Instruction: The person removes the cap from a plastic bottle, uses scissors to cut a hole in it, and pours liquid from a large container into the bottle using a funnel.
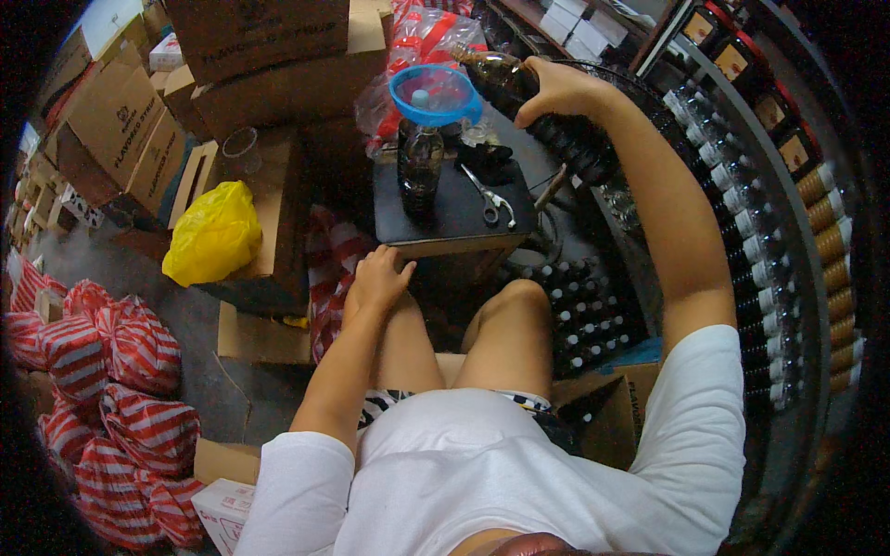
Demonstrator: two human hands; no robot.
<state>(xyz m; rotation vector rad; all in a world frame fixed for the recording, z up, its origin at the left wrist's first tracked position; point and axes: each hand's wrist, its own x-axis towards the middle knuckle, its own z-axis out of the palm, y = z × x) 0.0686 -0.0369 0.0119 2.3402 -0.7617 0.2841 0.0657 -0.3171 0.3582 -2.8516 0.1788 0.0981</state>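
Note:
My right hand (567,90) grips a dark plastic bottle (497,73) near its upper body; the bottle is tilted, its open neck beside the rim of a blue strainer-like funnel (434,94). The funnel sits over another dark bottle (421,170), which stands upright on a small black-topped table (452,222). A pale blue cap-like piece (420,97) shows within the funnel's outline. Scissors (490,198) lie on the tabletop, to the right of the standing bottle. My left hand (382,278) rests at my knee near the table's front edge, with nothing seen in it.
A yellow plastic bag (215,233) lies on an open cardboard box (274,208) at left. Red-and-white striped bags (132,347) pile up beyond. White-capped bottles (591,313) stand low at right, near shelves of more bottles (751,243). Cardboard cartons (271,76) are stacked ahead.

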